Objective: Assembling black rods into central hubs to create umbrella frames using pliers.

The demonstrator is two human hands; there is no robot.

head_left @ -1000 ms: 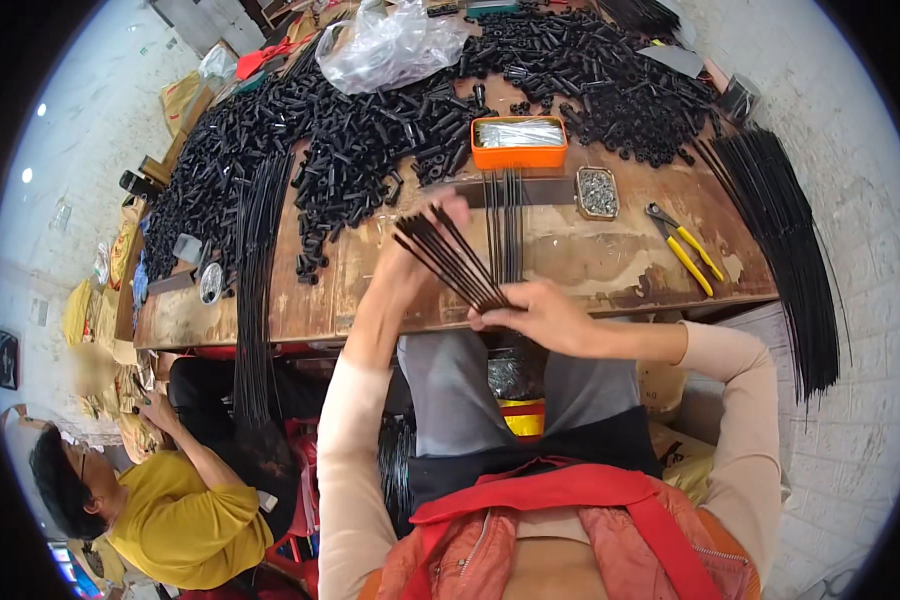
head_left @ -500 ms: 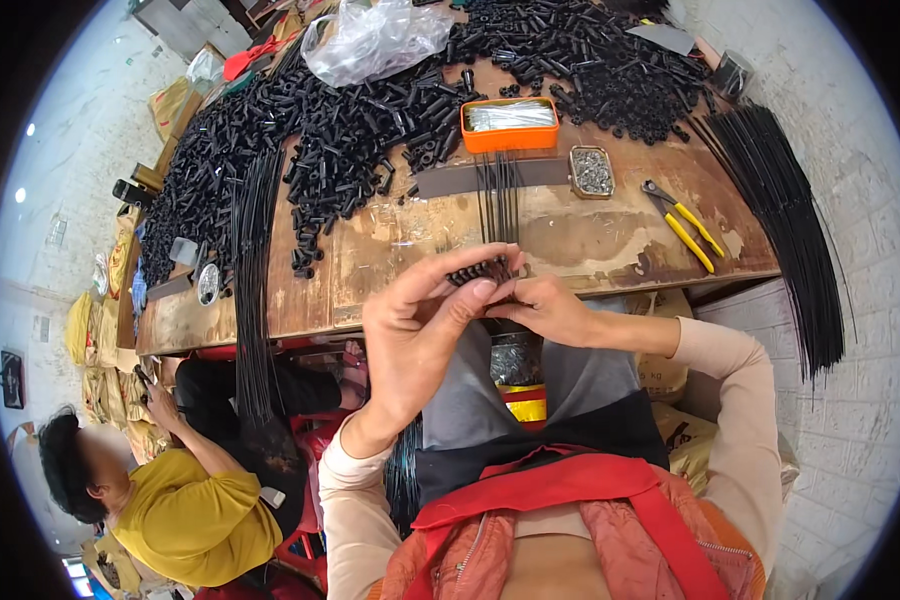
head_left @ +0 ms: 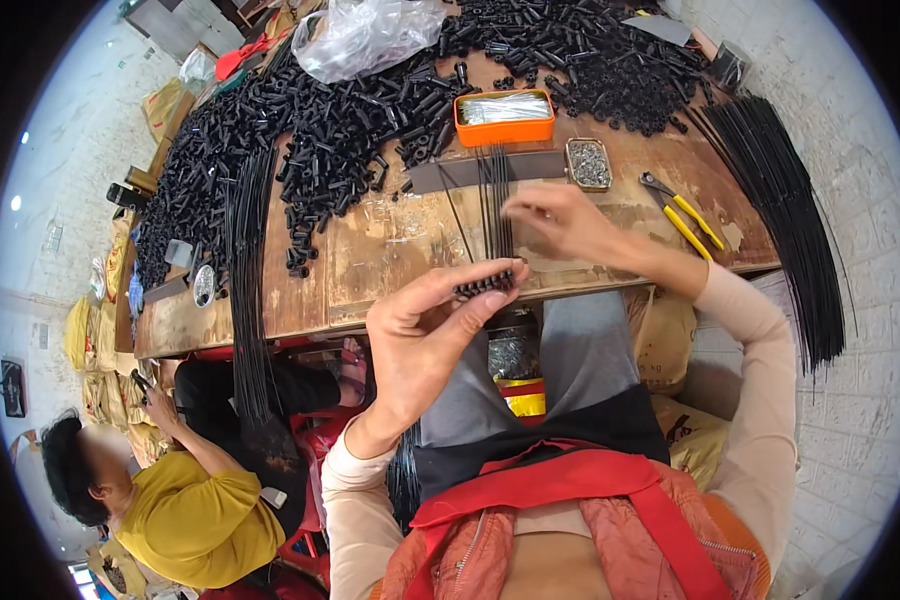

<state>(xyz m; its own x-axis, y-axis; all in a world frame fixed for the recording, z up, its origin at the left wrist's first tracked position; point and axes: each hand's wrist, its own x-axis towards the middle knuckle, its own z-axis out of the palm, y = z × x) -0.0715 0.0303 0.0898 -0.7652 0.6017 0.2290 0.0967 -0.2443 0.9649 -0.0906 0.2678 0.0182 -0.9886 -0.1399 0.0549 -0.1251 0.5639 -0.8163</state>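
Left hand (head_left: 425, 335) sits raised in front of the person's chest, fingers curled and thumb pressed in, pinching a small bundle of thin black rods (head_left: 485, 284) seen end-on, so their tips show as a short row of dark dots just at the near edge of the surface (head_left: 390, 250). Right hand (head_left: 560, 222) reaches out over the surface with its fingers loosely bent, fingertips touching or just above a few more loose rods (head_left: 492, 200) that lie pointing away from the person; whether it actually pinches one I cannot tell.

Beyond those rods a grey strip (head_left: 490, 172) lies crosswise. Behind it stands an orange tray (head_left: 505, 117) filled with shiny silver pins packed side by side. Just to its right is a small metal tin (head_left: 588, 163) holding a heap of tiny grey metal bits. Yellow-handled pliers (head_left: 685, 212) lie to the right of the right hand.

Black tubes (head_left: 320, 130) are heaped in a big pile across the far left and back of the surface, with a clear plastic bag (head_left: 365, 35) resting on top. Long black rods hang in a thick sheaf (head_left: 785, 200) over the right edge, and another sheaf (head_left: 250, 260) drapes over the left side. A second person in a yellow shirt (head_left: 200, 525) sits low at the left.
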